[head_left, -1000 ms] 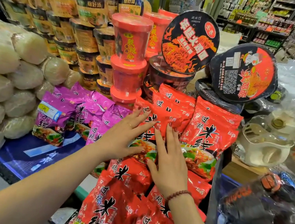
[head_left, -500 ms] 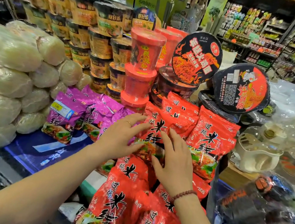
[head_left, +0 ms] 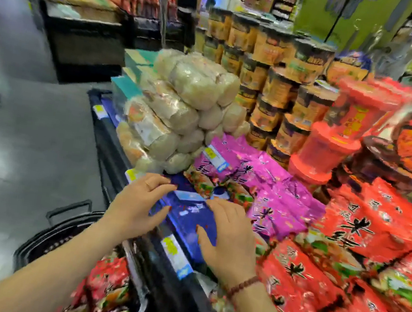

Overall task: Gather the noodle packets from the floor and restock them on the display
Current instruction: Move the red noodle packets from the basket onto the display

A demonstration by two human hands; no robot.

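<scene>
At 7 o'clock, nearest you, a black shopping basket (head_left: 55,238) sits on the grey floor, and crinkled red noodle packets (head_left: 105,282) lie in it, close against the display's dark edge. Your left hand (head_left: 136,207) and your right hand (head_left: 230,238) are side by side over the bare glossy blue display shelf (head_left: 191,214), palms down, fingers loosely spread and gripping nothing. The blur hides whether the fingertips touch the blue surface. A brown beaded bracelet (head_left: 245,285) circles your right wrist. From 3 to 5 o'clock of your right hand, a heap of red packets with black lettering (head_left: 344,254) covers the display. At 1 o'clock lie shiny purple noodle packets (head_left: 268,191). Farther back, at 12 o'clock, clear bags of pale noodle cakes (head_left: 180,104) are piled up. At 1 to 2 o'clock, stacked brown-and-yellow noodle cups (head_left: 275,86) stand beside red plastic tubs (head_left: 334,137)
</scene>
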